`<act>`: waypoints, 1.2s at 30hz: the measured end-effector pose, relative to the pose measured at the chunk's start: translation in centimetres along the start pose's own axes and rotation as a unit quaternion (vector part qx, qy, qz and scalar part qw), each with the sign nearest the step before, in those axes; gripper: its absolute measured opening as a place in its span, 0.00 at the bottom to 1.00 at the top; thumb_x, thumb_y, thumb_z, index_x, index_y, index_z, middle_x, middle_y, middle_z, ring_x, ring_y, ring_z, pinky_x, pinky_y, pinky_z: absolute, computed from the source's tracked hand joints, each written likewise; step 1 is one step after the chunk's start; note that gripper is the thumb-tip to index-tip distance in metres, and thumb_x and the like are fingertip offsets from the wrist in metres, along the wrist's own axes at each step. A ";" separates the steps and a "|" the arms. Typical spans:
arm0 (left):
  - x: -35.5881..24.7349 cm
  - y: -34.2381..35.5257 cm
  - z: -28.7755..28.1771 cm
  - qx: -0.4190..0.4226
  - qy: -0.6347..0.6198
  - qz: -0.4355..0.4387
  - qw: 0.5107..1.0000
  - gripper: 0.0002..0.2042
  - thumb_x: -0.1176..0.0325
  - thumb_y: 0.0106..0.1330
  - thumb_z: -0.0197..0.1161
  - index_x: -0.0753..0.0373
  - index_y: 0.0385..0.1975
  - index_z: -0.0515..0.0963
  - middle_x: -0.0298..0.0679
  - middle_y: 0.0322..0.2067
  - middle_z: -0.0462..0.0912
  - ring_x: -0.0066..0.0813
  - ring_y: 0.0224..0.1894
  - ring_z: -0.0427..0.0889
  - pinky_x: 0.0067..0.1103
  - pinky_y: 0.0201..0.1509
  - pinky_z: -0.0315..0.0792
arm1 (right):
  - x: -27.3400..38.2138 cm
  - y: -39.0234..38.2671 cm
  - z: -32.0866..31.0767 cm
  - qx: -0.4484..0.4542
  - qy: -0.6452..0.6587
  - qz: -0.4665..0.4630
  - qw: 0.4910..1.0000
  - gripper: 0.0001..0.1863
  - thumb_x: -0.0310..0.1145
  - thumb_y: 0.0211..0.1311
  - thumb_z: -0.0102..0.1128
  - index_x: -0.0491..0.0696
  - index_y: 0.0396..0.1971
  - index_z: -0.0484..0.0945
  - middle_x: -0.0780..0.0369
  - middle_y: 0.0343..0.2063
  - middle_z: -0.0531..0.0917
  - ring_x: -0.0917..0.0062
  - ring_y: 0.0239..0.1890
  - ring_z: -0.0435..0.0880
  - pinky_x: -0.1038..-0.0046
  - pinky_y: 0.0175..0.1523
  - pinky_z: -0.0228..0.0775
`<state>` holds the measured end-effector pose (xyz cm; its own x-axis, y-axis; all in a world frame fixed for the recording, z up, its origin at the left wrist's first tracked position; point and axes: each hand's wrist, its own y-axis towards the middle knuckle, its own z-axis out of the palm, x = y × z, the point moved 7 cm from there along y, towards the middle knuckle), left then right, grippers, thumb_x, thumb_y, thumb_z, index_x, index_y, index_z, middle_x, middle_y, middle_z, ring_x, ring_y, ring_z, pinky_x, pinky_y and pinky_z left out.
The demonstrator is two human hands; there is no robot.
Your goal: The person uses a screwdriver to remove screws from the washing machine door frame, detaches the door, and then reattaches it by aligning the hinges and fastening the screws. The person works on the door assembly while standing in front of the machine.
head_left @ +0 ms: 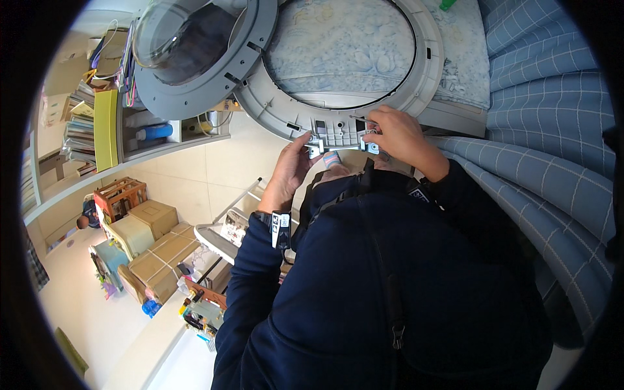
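Observation:
A pale grey plastic ring (422, 71), which looks like half of a washing machine door frame, lies on the patterned tabletop with its lower rim at the edge nearest me. At that rim a metal hinge-like bracket (344, 149) runs crosswise below a ribbed section. My left hand (290, 168) grips the bracket's left end between thumb and fingers. My right hand (398, 135) is closed at its right end, thumb against the bracket and fingers over the rim; anything small inside the fingers is hidden. A darker grey ring with a clear glass bowl (185, 42) overlaps the left side.
The table has a patterned cover (465, 58), with a green object (446, 4) at its far edge. A blue checked curtain (546, 123) hangs at the right. Shelves with a blue bottle (155, 132) stand left; cardboard boxes (166, 253) and a white chair (218, 242) are on the floor.

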<state>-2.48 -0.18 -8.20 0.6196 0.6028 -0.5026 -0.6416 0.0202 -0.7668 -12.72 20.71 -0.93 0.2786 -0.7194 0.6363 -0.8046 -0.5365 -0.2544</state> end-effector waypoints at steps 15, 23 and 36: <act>0.8 1.5 -1.2 -0.022 -0.011 0.007 1.000 0.15 0.61 0.68 0.59 0.66 0.46 0.74 0.40 0.41 0.80 0.30 0.44 0.80 0.26 0.52 0.78 | -0.1 0.8 0.4 0.032 -0.038 0.016 0.999 0.12 0.36 0.49 0.69 0.49 0.31 0.77 0.62 0.31 0.81 0.64 0.39 0.81 0.62 0.38 0.71; 0.6 1.1 -0.3 -0.022 -0.043 -0.004 0.999 0.11 0.63 0.67 0.59 0.62 0.43 0.73 0.37 0.39 0.80 0.29 0.44 0.79 0.30 0.55 0.74 | 0.1 0.5 0.1 0.030 -0.004 0.049 0.998 0.18 0.42 0.44 0.73 0.47 0.27 0.76 0.61 0.28 0.81 0.63 0.36 0.81 0.62 0.36 0.70; -0.4 -0.6 0.9 0.028 -0.014 0.026 0.999 0.09 0.70 0.67 0.60 0.65 0.44 0.74 0.39 0.41 0.80 0.27 0.45 0.80 0.25 0.53 0.77 | 0.3 1.0 0.4 0.028 -0.018 0.040 0.999 0.19 0.44 0.43 0.73 0.47 0.27 0.75 0.60 0.29 0.81 0.62 0.36 0.81 0.61 0.37 0.70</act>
<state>-2.79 0.28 -7.19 0.5723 0.6260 -0.5297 -0.6976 0.0322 -0.7157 -13.25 19.81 -1.30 0.2338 -0.7757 0.5862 -0.7947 -0.4998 -0.3444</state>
